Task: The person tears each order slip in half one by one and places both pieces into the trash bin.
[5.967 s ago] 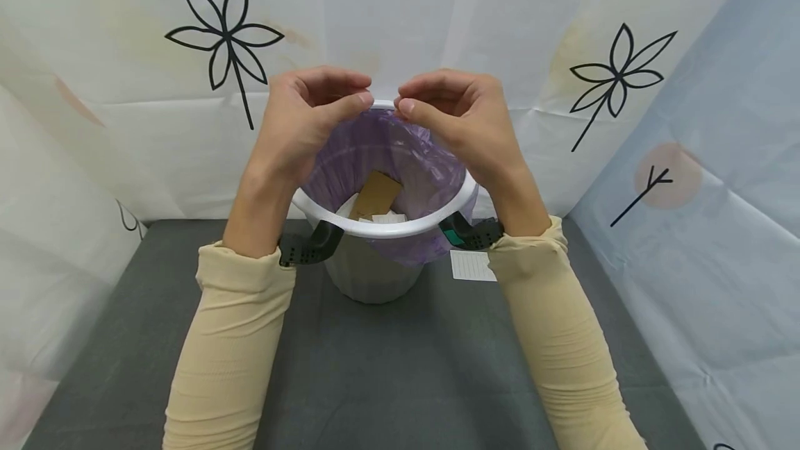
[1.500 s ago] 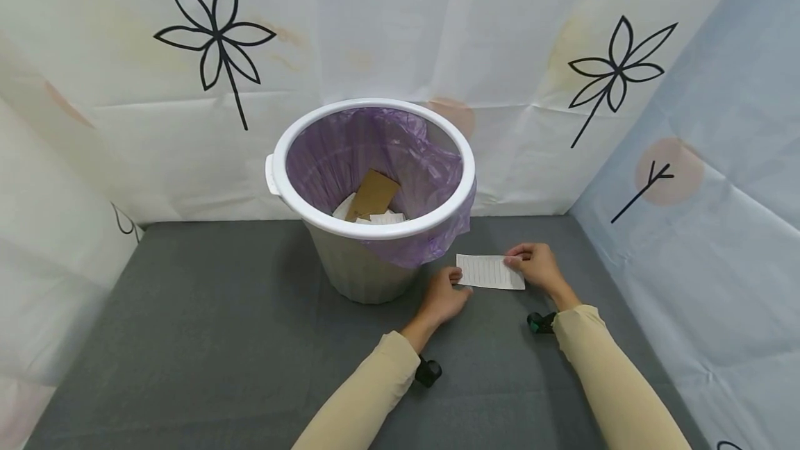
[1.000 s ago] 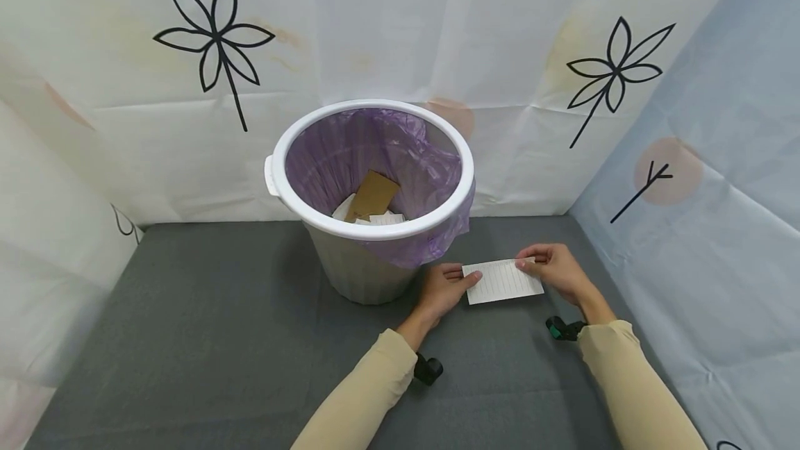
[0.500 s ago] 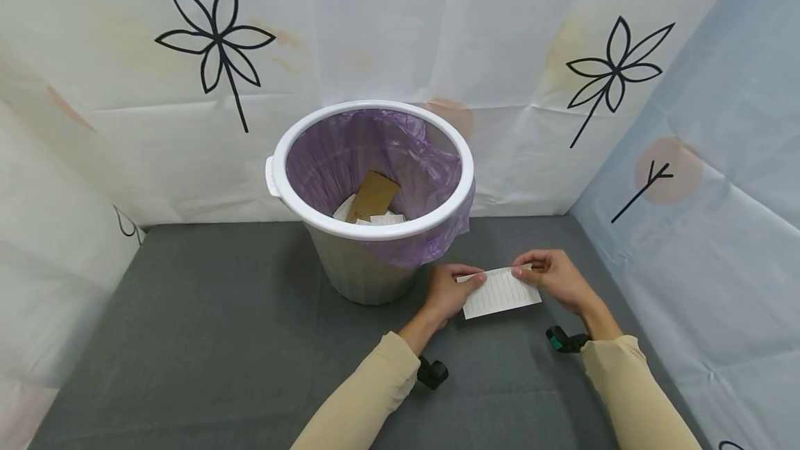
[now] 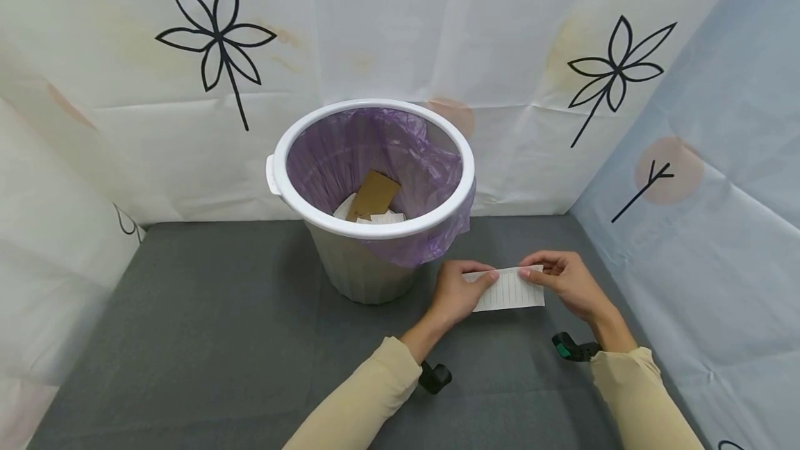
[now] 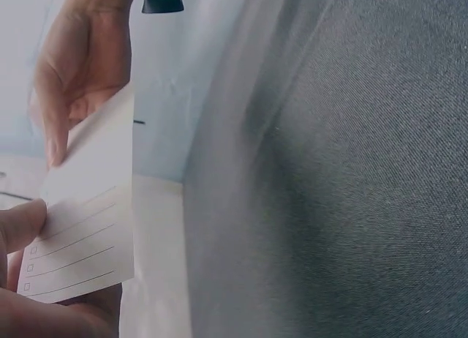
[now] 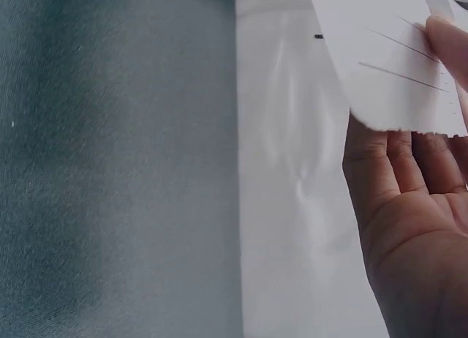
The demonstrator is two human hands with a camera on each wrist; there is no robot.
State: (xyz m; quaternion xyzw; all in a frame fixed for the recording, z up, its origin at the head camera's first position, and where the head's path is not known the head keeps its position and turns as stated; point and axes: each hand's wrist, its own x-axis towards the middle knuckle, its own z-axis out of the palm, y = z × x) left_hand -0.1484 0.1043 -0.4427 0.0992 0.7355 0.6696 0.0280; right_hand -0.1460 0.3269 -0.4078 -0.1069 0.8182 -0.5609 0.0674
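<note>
A small sheet of lined paper (image 5: 509,294) is held up off the table between both hands, to the right of the bin. My left hand (image 5: 459,290) pinches its left end, thumb on top and fingers behind. At the upper right edge, my right hand (image 5: 571,287) pinches it between thumb and fingers. Small checkboxes beside the printed lines show on the paper (image 6: 88,235) in the left wrist view. One ragged, torn-looking edge of the paper (image 7: 398,96) appears in the right wrist view, with the right palm (image 7: 424,235) below it.
A grey bin (image 5: 356,273) with a white rim and a purple bag (image 5: 446,158) stands at the back of the dark grey table (image 5: 219,339). Inside lie a brown cardboard piece (image 5: 375,194) and white paper scraps (image 5: 387,218). Patterned cloth walls (image 5: 375,19) enclose the table.
The hands left the space above the bin and took hold of the paper on the table. They then raised it, and the left hand has lately slid farther along it to the right.
</note>
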